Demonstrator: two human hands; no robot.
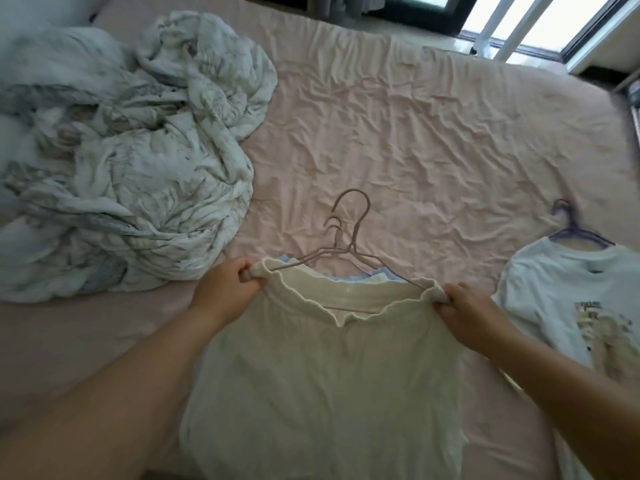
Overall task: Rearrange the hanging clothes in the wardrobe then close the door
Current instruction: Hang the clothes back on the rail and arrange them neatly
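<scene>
On the pink bed (415, 140), both hands (225, 289) (464, 306) pinch the cream top's (325, 375) shoulders.

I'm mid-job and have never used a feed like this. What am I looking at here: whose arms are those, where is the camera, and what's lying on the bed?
There is no machine here: these are a person's two bare arms, filmed by one wide-angle camera worn on their head, looking forward and down. The left hand and right hand each pinch one shoulder of a cream top, which sits on a thin wire hanger. Light blue fabric peeks out beneath its collar. All this lies on a bed with a wrinkled pink sheet. To the left is a crumpled grey-white duvet. To the right lies a white printed T-shirt on a purple hanger. No wardrobe is in view.
</scene>
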